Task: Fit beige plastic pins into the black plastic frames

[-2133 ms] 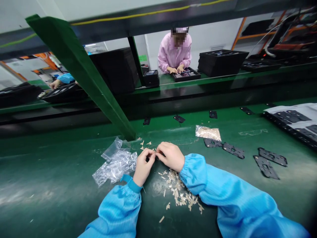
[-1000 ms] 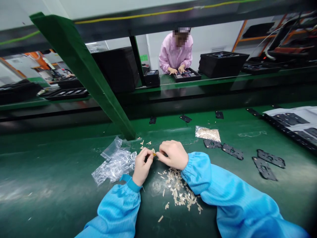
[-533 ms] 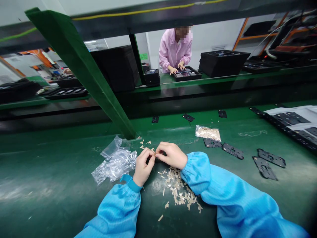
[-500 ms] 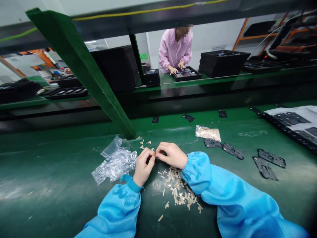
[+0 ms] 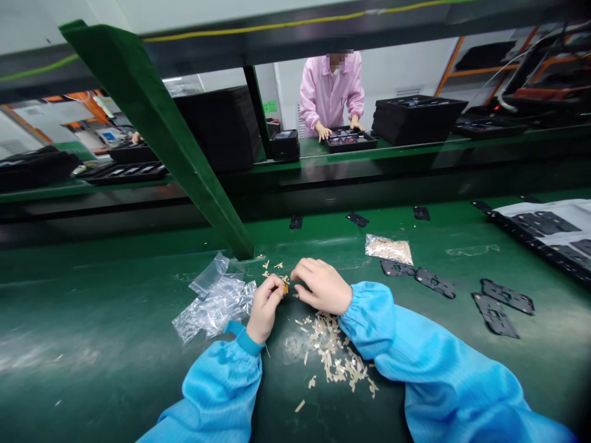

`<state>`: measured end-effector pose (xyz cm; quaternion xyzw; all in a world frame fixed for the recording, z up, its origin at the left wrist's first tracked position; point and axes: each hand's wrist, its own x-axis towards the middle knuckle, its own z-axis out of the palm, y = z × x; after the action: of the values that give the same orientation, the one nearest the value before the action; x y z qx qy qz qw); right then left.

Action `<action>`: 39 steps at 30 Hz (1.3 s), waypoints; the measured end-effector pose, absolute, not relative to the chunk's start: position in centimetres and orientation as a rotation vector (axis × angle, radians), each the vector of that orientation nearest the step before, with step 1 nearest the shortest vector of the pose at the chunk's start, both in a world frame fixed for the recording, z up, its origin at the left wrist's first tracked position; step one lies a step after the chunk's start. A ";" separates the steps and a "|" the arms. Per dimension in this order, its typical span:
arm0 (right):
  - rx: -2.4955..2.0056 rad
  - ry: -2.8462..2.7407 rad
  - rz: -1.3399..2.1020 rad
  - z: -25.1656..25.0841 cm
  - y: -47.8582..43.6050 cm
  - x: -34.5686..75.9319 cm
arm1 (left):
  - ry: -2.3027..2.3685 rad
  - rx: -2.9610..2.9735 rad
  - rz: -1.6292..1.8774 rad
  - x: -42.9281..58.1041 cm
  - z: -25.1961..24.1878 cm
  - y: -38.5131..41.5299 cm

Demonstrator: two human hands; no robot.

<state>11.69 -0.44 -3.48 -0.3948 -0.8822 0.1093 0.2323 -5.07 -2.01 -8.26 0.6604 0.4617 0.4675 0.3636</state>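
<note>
Between the thumb and fingertips of my left hand (image 5: 266, 306) is pinched a small orange-yellow piece (image 5: 285, 287), too small to name. My right hand (image 5: 322, 287) hovers just to its right, thumb and fingers apart, with nothing visible in it. A loose heap of small beige cut pieces (image 5: 332, 351) lies below my right wrist. A few similar beige pieces (image 5: 278, 266) are scattered beyond my fingertips. Left of my left hand lies a crumpled pile of clear plastic bags (image 5: 217, 301).
A clear bag of beige pieces (image 5: 388, 249) and several flat black plates (image 5: 435, 282) lie to the right. More plates rest on a white-lined tray (image 5: 503, 237). A green post (image 5: 184, 163) slants at left. Across the bench, a person in pink (image 5: 333, 92) handles a black tray (image 5: 351, 145).
My right hand has drawn away from my left and its fingers have parted. The orange-yellow piece now shows in my left fingertips. The person across has shifted a hand along the tray.
</note>
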 end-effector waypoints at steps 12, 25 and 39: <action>-0.957 -2.107 0.638 -3.7 -0.2 11.9 | 1.105 1.598 1.172 -4.9 -8.2 -2.1; -0.799 -2.404 0.025 -3.9 -1.5 11.1 | 1.022 1.246 1.128 -4.4 -8.7 -2.2; -1.898 -2.114 0.271 -4.3 14.0 13.2 | 1.012 1.378 1.163 -4.4 -8.5 -2.0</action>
<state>13.18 13.99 -4.27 -0.6581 -0.7331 0.0941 0.1434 -4.38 -2.02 -8.49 0.5725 0.4207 0.4834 0.5115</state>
